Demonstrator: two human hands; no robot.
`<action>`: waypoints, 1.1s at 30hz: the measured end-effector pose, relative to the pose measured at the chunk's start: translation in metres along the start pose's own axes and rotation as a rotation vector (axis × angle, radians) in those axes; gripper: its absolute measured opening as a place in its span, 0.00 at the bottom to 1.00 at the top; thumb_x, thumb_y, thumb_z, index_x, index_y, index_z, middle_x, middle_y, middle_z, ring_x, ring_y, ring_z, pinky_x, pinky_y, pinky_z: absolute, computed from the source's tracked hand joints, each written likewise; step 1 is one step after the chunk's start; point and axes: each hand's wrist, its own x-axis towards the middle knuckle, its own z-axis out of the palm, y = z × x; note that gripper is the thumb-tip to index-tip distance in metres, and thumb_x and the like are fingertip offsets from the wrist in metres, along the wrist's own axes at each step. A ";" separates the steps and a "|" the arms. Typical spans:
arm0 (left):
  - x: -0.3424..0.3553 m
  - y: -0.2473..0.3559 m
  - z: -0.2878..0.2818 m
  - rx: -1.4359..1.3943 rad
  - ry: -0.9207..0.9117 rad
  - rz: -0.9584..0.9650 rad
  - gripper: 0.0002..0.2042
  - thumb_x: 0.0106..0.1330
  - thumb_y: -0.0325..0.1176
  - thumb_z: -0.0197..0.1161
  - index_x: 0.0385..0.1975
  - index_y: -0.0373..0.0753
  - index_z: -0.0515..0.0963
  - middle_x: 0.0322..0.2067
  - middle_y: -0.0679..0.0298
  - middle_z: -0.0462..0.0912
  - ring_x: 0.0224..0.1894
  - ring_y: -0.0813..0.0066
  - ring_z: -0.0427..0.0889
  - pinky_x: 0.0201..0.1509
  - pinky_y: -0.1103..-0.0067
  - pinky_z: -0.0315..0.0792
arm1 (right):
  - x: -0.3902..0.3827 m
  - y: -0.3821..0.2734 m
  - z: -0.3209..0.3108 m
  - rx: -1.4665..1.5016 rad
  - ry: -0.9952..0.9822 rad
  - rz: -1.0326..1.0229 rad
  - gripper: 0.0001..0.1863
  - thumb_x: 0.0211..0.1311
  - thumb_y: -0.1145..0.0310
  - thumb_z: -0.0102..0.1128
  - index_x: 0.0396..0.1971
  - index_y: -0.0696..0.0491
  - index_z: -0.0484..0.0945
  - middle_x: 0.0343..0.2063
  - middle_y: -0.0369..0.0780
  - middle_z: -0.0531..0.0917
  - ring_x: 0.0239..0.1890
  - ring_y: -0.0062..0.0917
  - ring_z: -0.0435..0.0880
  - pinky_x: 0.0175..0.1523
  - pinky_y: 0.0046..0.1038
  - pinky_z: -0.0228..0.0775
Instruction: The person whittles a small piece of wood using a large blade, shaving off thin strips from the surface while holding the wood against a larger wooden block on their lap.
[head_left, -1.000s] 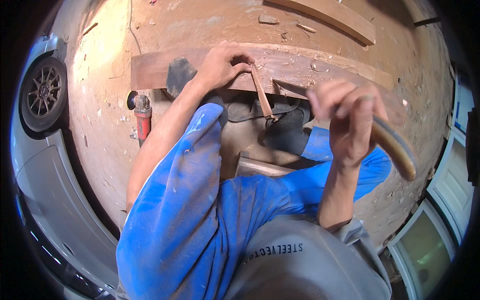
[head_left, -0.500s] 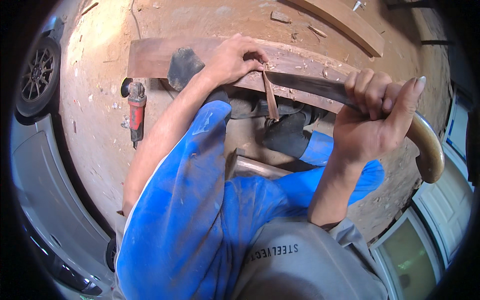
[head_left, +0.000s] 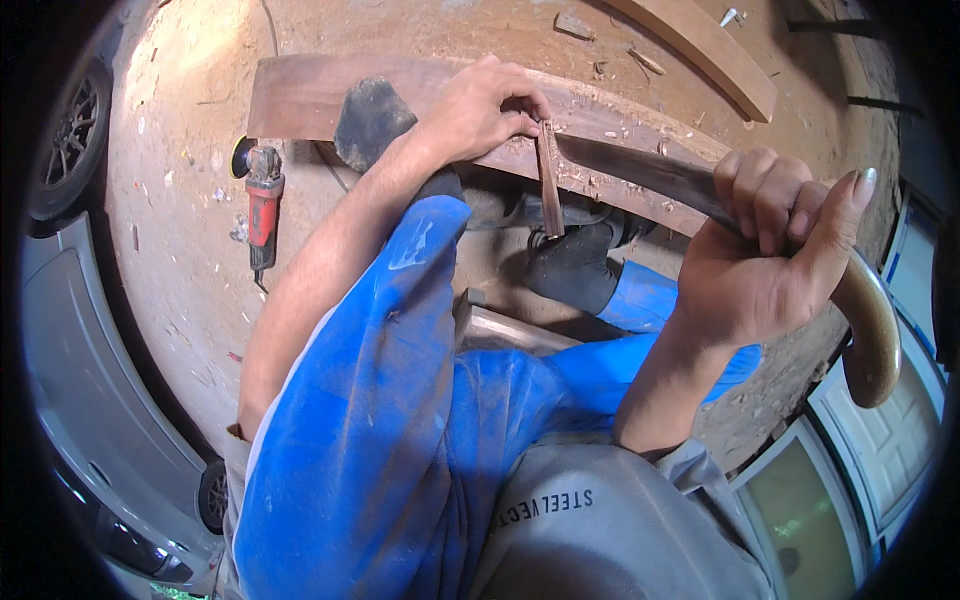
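My left hand (head_left: 490,112) is closed, its thumb and fingers pinching the top of a thin brown wood strip (head_left: 549,185). The strip points down past the near edge of a long reddish-brown plank (head_left: 300,95), on which the hand rests. In a closed fist, my right hand (head_left: 765,240) grips a machete (head_left: 655,172) by its curved, glossy handle, thumb raised. Its dark blade crosses above the plank, with the tip just right of the strip; a small gap seems to part them.
Several wood shavings lie on the plank, under my dark boot (head_left: 375,125). On the floor at left is a red angle grinder (head_left: 263,210). A second board (head_left: 700,55) lies beyond, a grey car (head_left: 110,380) stands far left, and framed panels (head_left: 805,500) lean at right.
My right hand and the machete have shifted slightly right and down, drawing the tip away from the wood strip. The strip has turned a little in my left fingers.
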 end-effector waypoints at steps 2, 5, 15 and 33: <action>0.000 -0.002 0.000 -0.015 -0.008 0.008 0.09 0.59 0.34 0.74 0.39 0.49 0.87 0.40 0.67 0.86 0.51 0.61 0.78 0.59 0.68 0.73 | 0.000 -0.001 0.000 -0.026 -0.038 -0.004 0.26 0.83 0.56 0.44 0.18 0.45 0.57 0.13 0.30 0.55 0.19 0.17 0.50 0.30 0.27 0.47; 0.000 -0.003 0.001 -0.017 -0.008 0.009 0.09 0.59 0.35 0.74 0.40 0.49 0.87 0.41 0.68 0.86 0.52 0.61 0.78 0.59 0.67 0.73 | 0.000 -0.002 0.000 -0.005 -0.073 0.000 0.26 0.83 0.56 0.44 0.18 0.46 0.57 0.14 0.30 0.55 0.19 0.17 0.50 0.30 0.27 0.48; 0.000 -0.002 0.001 0.012 -0.008 -0.006 0.10 0.59 0.35 0.74 0.40 0.49 0.87 0.42 0.67 0.86 0.53 0.62 0.78 0.60 0.68 0.73 | -0.003 -0.002 0.009 -0.019 -0.061 0.023 0.24 0.83 0.58 0.43 0.21 0.46 0.56 0.14 0.30 0.55 0.20 0.17 0.50 0.30 0.26 0.49; 0.001 -0.005 0.003 0.001 0.018 0.041 0.10 0.58 0.35 0.75 0.39 0.48 0.87 0.39 0.65 0.85 0.51 0.60 0.79 0.58 0.68 0.73 | 0.012 -0.006 0.028 -0.155 -0.070 0.056 0.25 0.79 0.59 0.52 0.18 0.46 0.57 0.14 0.30 0.56 0.19 0.17 0.53 0.30 0.26 0.50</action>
